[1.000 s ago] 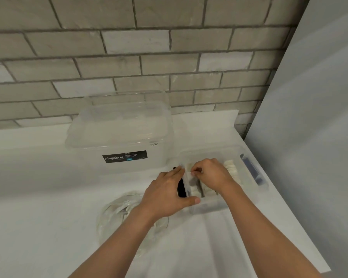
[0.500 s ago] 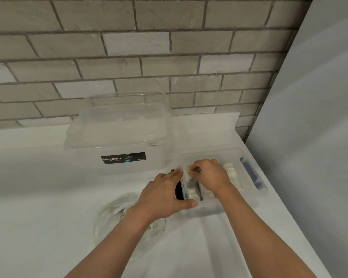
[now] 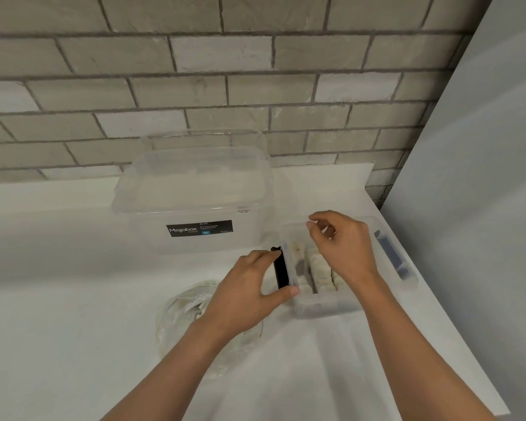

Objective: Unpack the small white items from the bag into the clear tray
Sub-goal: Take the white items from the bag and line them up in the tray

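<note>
The clear tray (image 3: 325, 305) sits at the right of the white counter and holds rows of small white items (image 3: 320, 269). My left hand (image 3: 249, 291) grips the tray's left side, thumb on the front corner and fingers by the black handle (image 3: 281, 273). Just above the tray's back half hovers my right hand (image 3: 343, 247), its fingers loosely curled with nothing seen between them. The crumpled clear bag (image 3: 192, 311) lies left of the tray, partly under my left forearm, with pale items inside.
A large lidded clear Megabox container (image 3: 195, 196) stands behind the bag against the brick wall. The tray's right side carries a blue handle (image 3: 392, 256). A grey panel (image 3: 483, 208) bounds the counter on the right, close to the tray.
My right hand has lifted from the rows of white items and moved toward the tray's back. My left hand keeps its hold on the tray's left side.
</note>
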A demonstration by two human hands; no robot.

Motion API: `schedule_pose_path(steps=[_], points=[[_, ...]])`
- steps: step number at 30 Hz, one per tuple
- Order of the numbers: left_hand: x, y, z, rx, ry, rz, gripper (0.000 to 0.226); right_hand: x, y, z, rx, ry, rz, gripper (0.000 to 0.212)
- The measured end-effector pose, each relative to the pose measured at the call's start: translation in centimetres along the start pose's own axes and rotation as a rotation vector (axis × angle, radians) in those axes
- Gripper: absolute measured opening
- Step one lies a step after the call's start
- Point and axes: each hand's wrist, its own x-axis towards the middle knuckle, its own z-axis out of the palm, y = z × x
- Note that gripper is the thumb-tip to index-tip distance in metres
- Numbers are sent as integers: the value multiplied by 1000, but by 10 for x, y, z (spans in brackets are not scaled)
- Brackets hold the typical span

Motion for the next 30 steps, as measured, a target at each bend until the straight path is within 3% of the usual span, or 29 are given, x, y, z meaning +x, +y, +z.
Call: schedule_pose_path(steps=[5,10,17,30], points=[[-44,-49,-20,42,151,-40,34,-58,-53,-1,239,23,-7,14],[-89,-95,-31,119,118,-177,29,-128,-79,49,301,-237,-20,19],[-124,-121,-19,150,-23,-209,30,-170,-77,89,-69,-535,-107,23],[-103,-115,-2,339,-134,-211,30,-154,-74,109,-463,-753,-60,32]])
